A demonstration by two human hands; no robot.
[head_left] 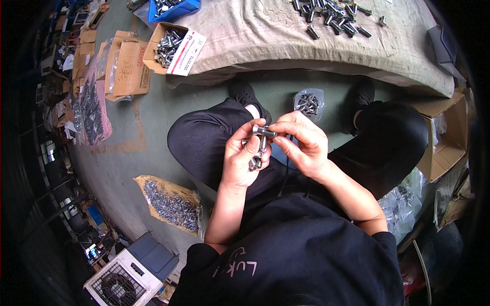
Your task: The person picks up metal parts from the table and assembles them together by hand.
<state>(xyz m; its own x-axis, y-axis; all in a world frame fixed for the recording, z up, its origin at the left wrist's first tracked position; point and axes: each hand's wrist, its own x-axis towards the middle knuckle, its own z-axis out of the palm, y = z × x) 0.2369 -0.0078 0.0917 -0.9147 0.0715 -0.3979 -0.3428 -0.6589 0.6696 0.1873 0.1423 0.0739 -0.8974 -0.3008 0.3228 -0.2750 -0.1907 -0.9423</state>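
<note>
My left hand (236, 162) is closed around several metal bolts. One bolt (264, 131) lies crosswise at its fingertips, its wide head to the left. The other bolts (255, 162) sit lower, against the palm and fingers, partly hidden. The thumb and fingers of my right hand (307, 145) close on the right end of the crosswise bolt, covering its tip. Both hands are raised above my lap, between my spread knees. Beyond them on the floor stands a clear plastic bag of metal parts (309, 103).
A cloth-covered table (245, 38) ahead carries loose bolts (334, 18), a blue bin (176, 10) and a carton of bolts (171, 47). Small metal parts (171, 206) lie on a sheet at left, near a fan unit (122, 283). An open cardboard box (446, 135) stands right.
</note>
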